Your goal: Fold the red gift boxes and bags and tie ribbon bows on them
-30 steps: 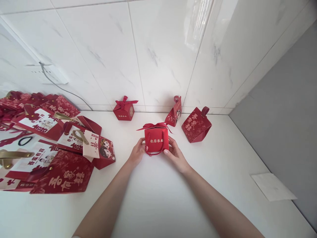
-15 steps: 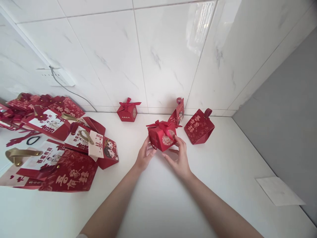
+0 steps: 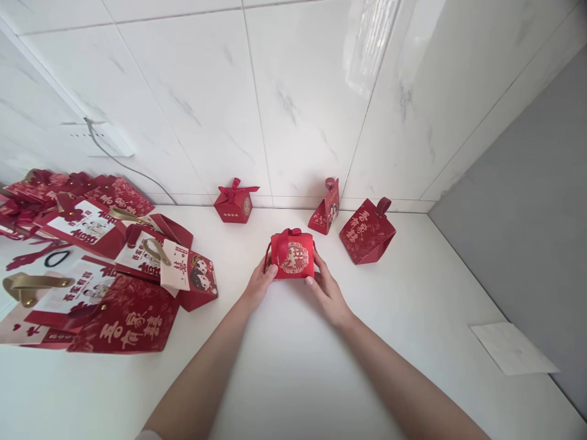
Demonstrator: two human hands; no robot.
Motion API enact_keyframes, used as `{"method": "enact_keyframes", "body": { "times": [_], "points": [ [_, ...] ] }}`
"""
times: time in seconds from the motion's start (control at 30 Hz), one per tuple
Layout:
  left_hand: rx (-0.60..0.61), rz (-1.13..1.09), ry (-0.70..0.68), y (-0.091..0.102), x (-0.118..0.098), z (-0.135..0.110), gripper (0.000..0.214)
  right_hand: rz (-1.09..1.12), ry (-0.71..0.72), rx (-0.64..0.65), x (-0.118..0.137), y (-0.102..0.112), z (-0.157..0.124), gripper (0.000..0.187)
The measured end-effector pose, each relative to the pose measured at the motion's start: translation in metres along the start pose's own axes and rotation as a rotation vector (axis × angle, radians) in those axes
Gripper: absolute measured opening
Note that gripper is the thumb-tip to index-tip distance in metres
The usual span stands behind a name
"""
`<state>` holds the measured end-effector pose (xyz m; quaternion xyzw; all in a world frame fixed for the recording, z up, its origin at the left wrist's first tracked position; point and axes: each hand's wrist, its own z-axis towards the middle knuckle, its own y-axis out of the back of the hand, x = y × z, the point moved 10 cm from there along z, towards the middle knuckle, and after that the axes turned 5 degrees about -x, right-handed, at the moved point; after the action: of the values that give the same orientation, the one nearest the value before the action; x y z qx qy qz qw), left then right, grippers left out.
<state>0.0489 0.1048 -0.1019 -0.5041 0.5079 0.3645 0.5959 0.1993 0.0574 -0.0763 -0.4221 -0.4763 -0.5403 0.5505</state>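
Between my two hands is a small red gift box with a gold round emblem on its front and a red ribbon bow on top. My left hand is closed on its left side, thumb at the lower front corner. On the right side, my right hand grips it the same way, with the thumb near the lower front edge. The box stands upright at the white tabletop; whether its base touches is hard to see. Behind it, by the wall, is a triangular red box with a loop handle.
A similar ribboned red box stands by the tiled wall. A larger red box with a loop handle is to the right. Many red gift boxes crowd the left side. A white plate lies at far right; a cable hangs from the socket.
The box has been turned so its gold emblem faces me, and brought slightly lower and level. My hands turned with it. The other boxes stay put; the view has shifted slightly.
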Motion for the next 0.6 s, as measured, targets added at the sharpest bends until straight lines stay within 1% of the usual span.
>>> {"method": "enact_keyframes", "body": {
  "times": [0.13, 0.27, 0.4, 0.6],
  "points": [
    [0.004, -0.007, -0.007, 0.0013, 0.0006, 0.0011, 0.066, 0.010, -0.023, 0.008, -0.0017, -0.0003, 0.0007, 0.064],
    [0.038, -0.018, 0.025, 0.0000, 0.0027, 0.0009, 0.063, 0.009, 0.000, 0.014, -0.0005, -0.0008, 0.0005, 0.064],
    [0.030, -0.020, 0.061, 0.0026, 0.0067, 0.0008, 0.065, 0.006, 0.017, 0.008, -0.0002, 0.0003, 0.0002, 0.063],
    [0.034, -0.004, 0.048, 0.0046, 0.0092, 0.0020, 0.064, 0.036, 0.031, 0.034, 0.0001, -0.0010, 0.0000, 0.063]
  ]
}}
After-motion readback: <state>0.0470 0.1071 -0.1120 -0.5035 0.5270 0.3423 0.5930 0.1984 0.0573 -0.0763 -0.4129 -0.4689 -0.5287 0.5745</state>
